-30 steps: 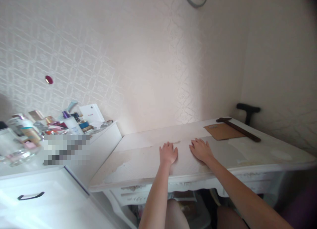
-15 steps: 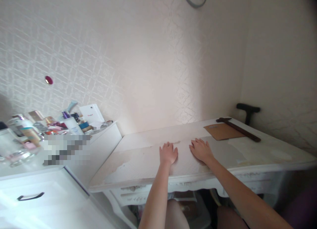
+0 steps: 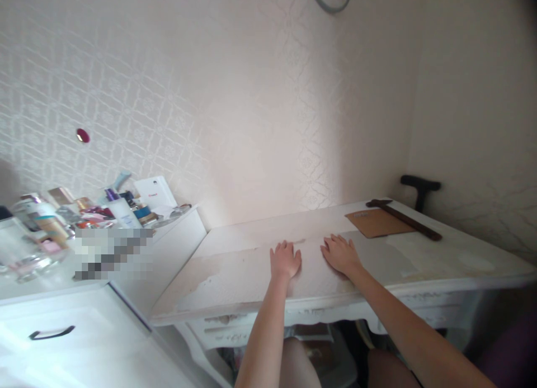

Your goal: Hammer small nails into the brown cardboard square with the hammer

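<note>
My left hand lies flat, palm down, on the worn white desk, fingers stretched out and holding nothing. A short way to its right, my right hand rests the same way, flat and empty. Both sit near the middle of the desktop, a little back from its front edge. A brown card and a dark long ruler-like bar lie at the back right, beyond my right hand and apart from it.
A white drawer unit with a black handle stands to the left, its top crowded with several bottles and tubes. Patterned walls close off the back and right. A black handle sticks up behind the desk's right corner.
</note>
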Action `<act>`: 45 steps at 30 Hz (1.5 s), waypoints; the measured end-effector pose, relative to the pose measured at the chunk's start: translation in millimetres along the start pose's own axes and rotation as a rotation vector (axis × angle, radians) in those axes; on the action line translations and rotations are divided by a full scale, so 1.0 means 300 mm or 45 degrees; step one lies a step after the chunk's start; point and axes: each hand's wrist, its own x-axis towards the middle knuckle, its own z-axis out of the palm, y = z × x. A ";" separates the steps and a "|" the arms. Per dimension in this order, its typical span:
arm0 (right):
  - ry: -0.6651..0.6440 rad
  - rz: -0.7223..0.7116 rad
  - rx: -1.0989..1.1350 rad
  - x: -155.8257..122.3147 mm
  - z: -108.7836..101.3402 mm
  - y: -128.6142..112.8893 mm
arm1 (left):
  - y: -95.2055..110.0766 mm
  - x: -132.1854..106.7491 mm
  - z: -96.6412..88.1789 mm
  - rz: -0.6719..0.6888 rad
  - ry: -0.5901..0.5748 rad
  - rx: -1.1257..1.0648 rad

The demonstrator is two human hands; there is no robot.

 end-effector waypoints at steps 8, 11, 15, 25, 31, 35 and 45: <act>-0.014 -0.003 0.002 0.000 -0.004 0.001 | 0.002 -0.003 -0.007 0.003 -0.013 0.011; -0.013 0.002 0.001 0.002 -0.002 0.001 | 0.002 -0.004 -0.005 0.000 -0.007 0.005; -0.009 -0.004 -0.002 0.002 -0.001 0.001 | 0.000 -0.003 -0.001 0.008 0.014 -0.002; 0.000 -0.006 -0.006 0.001 -0.001 0.001 | 0.002 -0.002 -0.004 -0.006 -0.009 -0.005; -0.001 -0.004 -0.004 0.000 -0.003 -0.001 | 0.005 -0.006 -0.011 -0.003 -0.021 0.003; -0.007 -0.001 -0.001 0.000 -0.004 -0.001 | 0.005 -0.005 -0.011 -0.001 -0.016 0.010; -0.005 -0.008 -0.003 -0.001 -0.005 -0.001 | 0.002 -0.004 -0.004 0.013 0.013 0.004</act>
